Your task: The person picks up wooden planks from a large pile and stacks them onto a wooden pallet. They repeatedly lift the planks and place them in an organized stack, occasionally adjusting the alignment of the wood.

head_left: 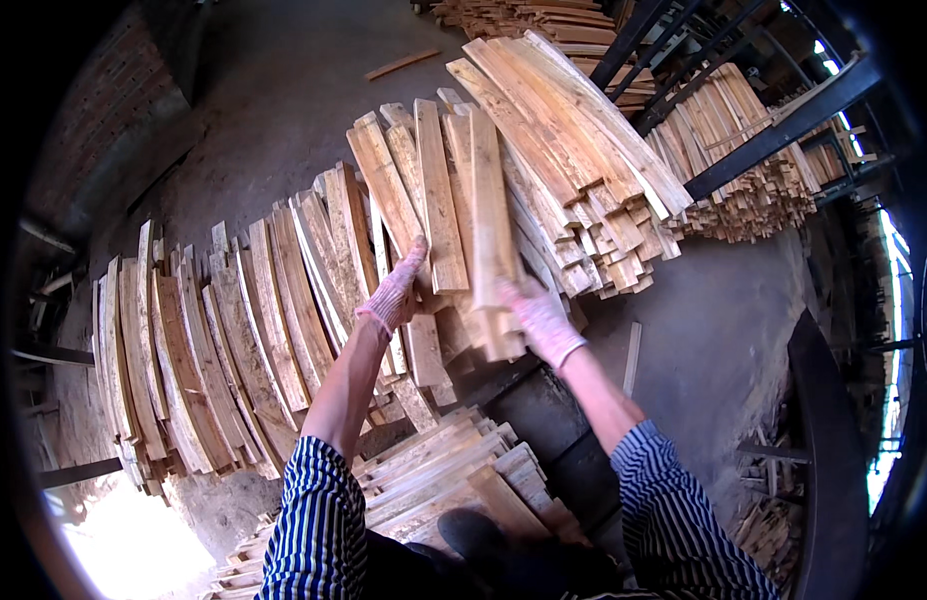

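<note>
Striped sleeves (673, 510), dark and white, cover the arms nearest the camera, above a low stack of boards (433, 475). Lying lengthwise over a broad row of rough-sawn planks (223, 340) is a long, narrow, pale tan plank (490, 200), straight-edged and flat-faced, its near end smeared by motion. The gloved right hand (538, 320) is closed around that end, thumb over the upper face. The left hand (401, 285), in a whitish-pink knit glove, is partly curled at the near ends of neighbouring planks, thumb extended; its fingers are mostly hidden, so I cannot tell whether it grips one. Just right of the plank rises a neat pile of yellowish boards (593, 150); beyond, a single thin strip (401, 64) lies on the grey floor (273, 120).
</note>
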Demonstrator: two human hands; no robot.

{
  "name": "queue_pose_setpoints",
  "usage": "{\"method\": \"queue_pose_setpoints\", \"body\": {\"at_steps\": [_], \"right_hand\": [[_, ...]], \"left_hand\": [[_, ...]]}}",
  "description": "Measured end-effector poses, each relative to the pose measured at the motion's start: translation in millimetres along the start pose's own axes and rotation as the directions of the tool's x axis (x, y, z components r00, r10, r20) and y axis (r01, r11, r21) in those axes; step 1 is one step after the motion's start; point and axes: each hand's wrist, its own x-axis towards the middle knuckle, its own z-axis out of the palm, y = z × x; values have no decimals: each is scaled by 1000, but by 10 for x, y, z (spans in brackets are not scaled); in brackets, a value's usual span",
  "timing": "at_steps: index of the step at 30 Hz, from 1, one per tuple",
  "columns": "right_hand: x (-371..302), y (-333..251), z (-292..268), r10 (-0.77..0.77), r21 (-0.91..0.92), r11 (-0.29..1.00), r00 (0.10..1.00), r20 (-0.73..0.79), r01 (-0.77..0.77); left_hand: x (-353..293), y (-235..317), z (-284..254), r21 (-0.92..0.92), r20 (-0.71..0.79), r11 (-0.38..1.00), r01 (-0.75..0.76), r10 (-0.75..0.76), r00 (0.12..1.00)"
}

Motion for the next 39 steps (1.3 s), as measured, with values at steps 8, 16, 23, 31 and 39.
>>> {"method": "queue_pose_setpoints", "body": {"at_steps": [8,16,23,31,39], "right_hand": [[61,-52,-123,17,67,997,988,154,-27],[-342,110,633,-33,-300,954,998,-49,17],[-734,-444,601,67,-867,496,998,-16,-47],[-464,-190,1186,-311,-866,-495,945,106,-66],[212,-36,585,-203,-461,876,975,-88,140]], "left_hand": [[98,165,201,50,160,998,-34,26,987],[-225,20,-31,-127,90,990,-62,73,993],[-302,-142,-91,-20,-25,999,-47,47,999],[-166,-129,70,-316,-173,948,-42,-14,985],[-174,-224,-372,-410,-193,896,-170,96,976]]}}
